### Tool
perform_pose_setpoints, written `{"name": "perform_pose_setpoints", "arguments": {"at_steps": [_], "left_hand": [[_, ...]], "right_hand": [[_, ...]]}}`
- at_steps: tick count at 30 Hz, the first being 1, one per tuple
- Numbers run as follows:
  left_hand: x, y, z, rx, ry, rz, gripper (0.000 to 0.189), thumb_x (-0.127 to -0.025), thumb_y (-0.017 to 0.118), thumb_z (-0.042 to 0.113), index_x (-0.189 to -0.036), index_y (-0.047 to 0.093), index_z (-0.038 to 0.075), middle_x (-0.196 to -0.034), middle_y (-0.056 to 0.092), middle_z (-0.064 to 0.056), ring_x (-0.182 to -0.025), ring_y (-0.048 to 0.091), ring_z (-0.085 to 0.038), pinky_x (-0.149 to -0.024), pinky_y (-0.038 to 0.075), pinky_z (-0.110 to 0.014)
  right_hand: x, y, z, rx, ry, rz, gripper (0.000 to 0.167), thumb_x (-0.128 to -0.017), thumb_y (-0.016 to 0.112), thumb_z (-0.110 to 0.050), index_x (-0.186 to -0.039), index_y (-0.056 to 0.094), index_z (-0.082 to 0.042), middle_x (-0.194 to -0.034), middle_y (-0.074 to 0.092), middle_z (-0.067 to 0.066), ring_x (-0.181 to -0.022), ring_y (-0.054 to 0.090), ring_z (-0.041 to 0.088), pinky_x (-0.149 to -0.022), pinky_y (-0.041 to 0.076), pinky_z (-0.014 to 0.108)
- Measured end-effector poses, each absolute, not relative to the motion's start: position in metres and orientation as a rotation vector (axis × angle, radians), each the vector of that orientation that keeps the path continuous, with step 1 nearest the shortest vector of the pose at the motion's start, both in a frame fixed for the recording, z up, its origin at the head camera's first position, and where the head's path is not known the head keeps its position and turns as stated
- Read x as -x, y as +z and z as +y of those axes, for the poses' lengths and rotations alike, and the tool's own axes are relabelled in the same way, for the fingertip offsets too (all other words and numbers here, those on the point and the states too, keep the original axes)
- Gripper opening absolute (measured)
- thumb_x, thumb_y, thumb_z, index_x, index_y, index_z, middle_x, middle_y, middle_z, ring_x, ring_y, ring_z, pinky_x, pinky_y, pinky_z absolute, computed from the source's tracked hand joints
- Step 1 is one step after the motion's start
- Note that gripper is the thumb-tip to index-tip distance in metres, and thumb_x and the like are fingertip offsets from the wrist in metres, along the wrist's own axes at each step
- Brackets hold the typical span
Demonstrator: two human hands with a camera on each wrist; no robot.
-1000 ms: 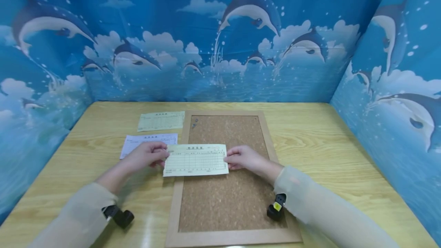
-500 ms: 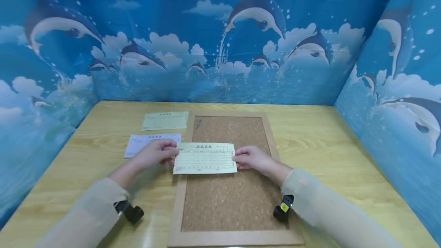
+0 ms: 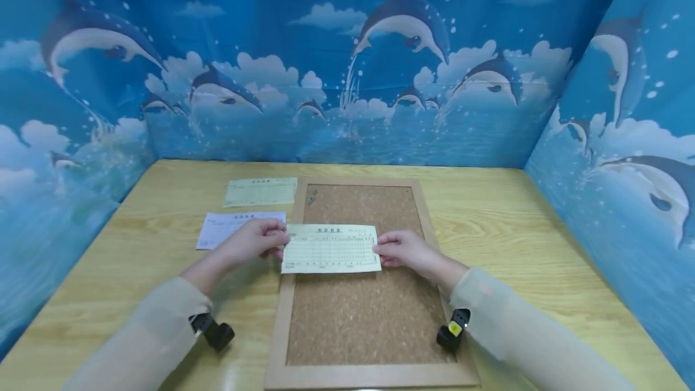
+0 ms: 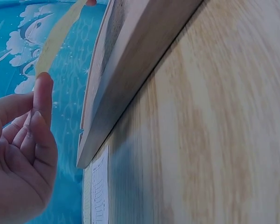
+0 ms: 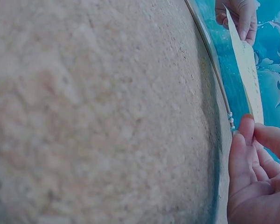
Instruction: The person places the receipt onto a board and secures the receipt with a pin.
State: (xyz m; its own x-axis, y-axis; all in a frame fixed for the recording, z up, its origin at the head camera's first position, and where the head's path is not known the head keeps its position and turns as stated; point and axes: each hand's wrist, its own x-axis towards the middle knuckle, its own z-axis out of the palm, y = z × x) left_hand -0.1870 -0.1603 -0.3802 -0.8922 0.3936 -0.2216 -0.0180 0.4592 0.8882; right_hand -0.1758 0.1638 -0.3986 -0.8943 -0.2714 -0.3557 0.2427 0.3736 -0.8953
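A pale yellow-green printed paper form point(image 3: 330, 252) is held up over the upper half of a wood-framed cork board point(image 3: 369, 324). My left hand point(image 3: 251, 241) pinches its left edge between thumb and fingers, and my right hand point(image 3: 409, 252) pinches the right edge. In the left wrist view the paper slip point(image 4: 57, 42) bends slightly as it leaves the fingertips. The right wrist view shows the form point(image 5: 246, 70) stretched between both hands, apart from the cork surface point(image 5: 107, 112). Part of the board lies hidden behind the form.
Left of the board lie a white printed form point(image 3: 217, 229), partly covered by my left hand, and a greenish form point(image 3: 260, 192) farther back. Small pushpins point(image 3: 312, 198) stand in the cork's upper left corner. A dolphin-print curtain point(image 3: 347, 119) encloses the wooden table point(image 3: 488, 210).
Both hands have carried the form a little to the right, so more of it now lies over the cork board. The grip on each edge stays the same.
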Motion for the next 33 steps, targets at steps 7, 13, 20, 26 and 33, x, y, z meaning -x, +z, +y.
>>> {"name": "perform_pose_setpoints", "arguments": {"at_steps": [7, 13, 20, 26, 33], "left_hand": [[0.190, -0.384, -0.154, -0.344, 1.427, 2.294, 0.022, -0.092, 0.058, 0.014, -0.104, 0.059, -0.004, -0.076, 0.065, -0.005, -0.070, 0.065, -0.019, -0.060, 0.048, -0.030], [0.192, -0.384, -0.149, -0.331, 1.435, 2.274, 0.021, -0.092, 0.057, 0.012, -0.106, 0.059, -0.004, -0.076, 0.065, -0.005, -0.071, 0.064, -0.020, -0.061, 0.049, -0.031], [0.196, -0.384, -0.142, -0.301, 1.417, 2.264, 0.024, -0.091, 0.058, 0.014, -0.109, 0.059, -0.001, -0.080, 0.067, -0.006, -0.074, 0.064, -0.021, -0.067, 0.051, -0.034], [0.198, -0.384, -0.138, -0.270, 1.414, 2.267, 0.026, -0.091, 0.058, 0.014, -0.112, 0.058, -0.003, -0.079, 0.068, -0.006, -0.073, 0.064, -0.019, -0.066, 0.050, -0.032], [0.198, -0.382, -0.137, -0.257, 1.413, 2.260, 0.027, -0.091, 0.059, 0.016, -0.112, 0.059, -0.001, -0.079, 0.067, -0.006, -0.075, 0.064, -0.019, -0.068, 0.050, -0.032]], "right_hand": [[0.177, -0.403, 0.171, 0.006, -1.542, 2.187, 0.025, -0.091, 0.059, -0.008, -0.110, 0.060, 0.008, -0.086, 0.064, 0.007, -0.074, 0.060, 0.012, -0.072, 0.053, 0.028], [0.178, -0.405, 0.176, 0.022, -1.563, 2.171, 0.026, -0.090, 0.059, -0.006, -0.111, 0.059, 0.010, -0.086, 0.065, 0.007, -0.073, 0.060, 0.011, -0.072, 0.053, 0.027], [0.179, -0.402, 0.182, -0.010, -1.565, 2.178, 0.026, -0.091, 0.058, -0.006, -0.111, 0.058, 0.010, -0.085, 0.064, 0.007, -0.073, 0.060, 0.011, -0.071, 0.053, 0.027], [0.180, -0.399, 0.184, 0.000, -1.565, 2.189, 0.026, -0.091, 0.059, -0.007, -0.111, 0.058, 0.010, -0.084, 0.063, 0.007, -0.073, 0.059, 0.012, -0.070, 0.053, 0.027], [0.183, -0.400, 0.186, -0.009, -1.562, 2.192, 0.026, -0.091, 0.059, -0.007, -0.110, 0.059, 0.010, -0.084, 0.063, 0.006, -0.072, 0.059, 0.011, -0.070, 0.053, 0.026]]}}
